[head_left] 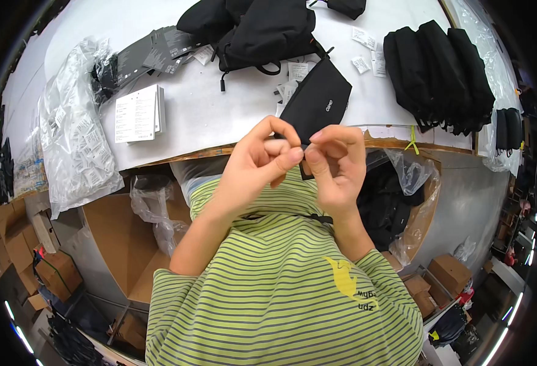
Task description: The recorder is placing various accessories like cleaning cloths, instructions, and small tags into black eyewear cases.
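Observation:
A small flat black pouch (pixel 318 100) lies at the near edge of the white table (pixel 213 116), partly hanging over it. My left hand (pixel 257 163) and my right hand (pixel 335 165) meet just below it, fingertips pinched together on its lower end and a thin black strap (pixel 306 172). The strap runs down behind my right hand to a piece (pixel 317 218) lying across my striped shirt. Exactly what the fingertips pinch is hidden between them.
A stack of white booklets (pixel 138 113) lies left on the table. Clear bags of small packets (pixel 73 140) hang off the left edge. Black bags (pixel 262 30) are piled at the back, folded black items (pixel 439 73) at right. Open cartons (pixel 119 238) stand below.

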Demonstrator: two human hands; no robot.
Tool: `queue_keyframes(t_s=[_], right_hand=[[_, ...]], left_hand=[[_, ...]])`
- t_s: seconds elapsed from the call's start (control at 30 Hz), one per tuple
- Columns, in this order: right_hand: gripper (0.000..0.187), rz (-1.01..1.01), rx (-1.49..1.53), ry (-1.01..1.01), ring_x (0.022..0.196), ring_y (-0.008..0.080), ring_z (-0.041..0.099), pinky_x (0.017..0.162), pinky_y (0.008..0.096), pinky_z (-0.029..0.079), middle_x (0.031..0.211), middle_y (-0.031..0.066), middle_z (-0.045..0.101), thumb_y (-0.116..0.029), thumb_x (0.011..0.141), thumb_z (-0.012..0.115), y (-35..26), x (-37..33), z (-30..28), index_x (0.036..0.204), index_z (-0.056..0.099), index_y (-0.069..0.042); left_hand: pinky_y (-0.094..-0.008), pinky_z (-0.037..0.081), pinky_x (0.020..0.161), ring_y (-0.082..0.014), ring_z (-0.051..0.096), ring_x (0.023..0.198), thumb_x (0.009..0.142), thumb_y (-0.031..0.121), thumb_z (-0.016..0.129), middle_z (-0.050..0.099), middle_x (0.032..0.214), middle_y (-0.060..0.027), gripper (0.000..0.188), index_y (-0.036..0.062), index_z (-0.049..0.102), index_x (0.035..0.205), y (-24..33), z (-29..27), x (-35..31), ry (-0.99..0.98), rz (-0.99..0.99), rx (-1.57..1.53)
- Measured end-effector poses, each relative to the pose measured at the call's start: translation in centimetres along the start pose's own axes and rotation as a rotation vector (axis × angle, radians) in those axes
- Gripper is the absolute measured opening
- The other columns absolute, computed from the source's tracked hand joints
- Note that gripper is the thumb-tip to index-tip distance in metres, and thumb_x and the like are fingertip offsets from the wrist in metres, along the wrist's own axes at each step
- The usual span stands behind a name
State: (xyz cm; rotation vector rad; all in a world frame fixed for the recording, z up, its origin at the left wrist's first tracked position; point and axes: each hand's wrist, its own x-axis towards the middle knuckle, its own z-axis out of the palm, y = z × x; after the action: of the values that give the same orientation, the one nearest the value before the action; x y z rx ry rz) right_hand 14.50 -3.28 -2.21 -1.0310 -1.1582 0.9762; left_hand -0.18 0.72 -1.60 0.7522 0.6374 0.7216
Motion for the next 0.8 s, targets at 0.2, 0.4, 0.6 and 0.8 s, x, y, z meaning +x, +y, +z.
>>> queue_keyframes(t_s=[0.2,0.4,0.6,0.8], right_hand=[[0.019,0.032,0.036,-0.086,0.078,0.0084,0.062,0.067,0.0188,0.046,0.085,0.0062,0.066,0.002,0.088,0.059,-0.5,-0.1,0.3,0.103,0.049,-0.002],[0.014,0.145,0.236,-0.047,0.061,0.0039,0.051,0.056,0.0167,0.038,0.075,0.0015,0.058,-0.002,0.091,0.056,-0.5,0.3,0.9,0.104,0.049,-0.003],[0.010,0.332,0.165,-0.059,0.055,0.0033,0.042,0.051,0.0171,0.032,0.063,-0.0027,0.049,-0.014,0.097,0.051,0.0,1.7,-1.4,0.100,0.051,-0.004],[0.042,0.316,-0.990,0.098,0.065,0.0171,0.051,0.060,0.0299,0.042,0.074,0.0046,0.050,-0.037,0.079,0.071,4.1,2.9,-3.0,0.093,0.051,-0.003]], left_hand=[[-0.0195,0.030,0.044,-0.0045,0.037,0.046,0.094,0.025,0.058,0.044,0.055,0.0058,0.023,0.0074,0.045,0.101,-1.5,-1.4,0.7,-0.289,-0.144,-0.382],[-0.0195,0.030,0.044,-0.0043,0.036,0.046,0.095,0.024,0.057,0.048,0.057,0.0044,0.021,0.0073,0.045,0.100,-0.9,-1.1,0.4,-0.229,-0.124,-0.318],[-0.0214,0.029,0.045,-0.0038,0.035,0.048,0.090,0.019,0.064,0.051,0.056,0.0043,0.019,0.0039,0.053,0.090,-1.4,-0.8,-0.1,-0.037,0.011,0.195],[-0.0279,0.038,0.048,-0.0157,0.051,0.048,0.084,0.019,0.067,0.057,0.057,-0.0057,0.015,0.0068,0.059,0.085,-3.0,2.4,-0.6,-0.270,0.107,0.953]])
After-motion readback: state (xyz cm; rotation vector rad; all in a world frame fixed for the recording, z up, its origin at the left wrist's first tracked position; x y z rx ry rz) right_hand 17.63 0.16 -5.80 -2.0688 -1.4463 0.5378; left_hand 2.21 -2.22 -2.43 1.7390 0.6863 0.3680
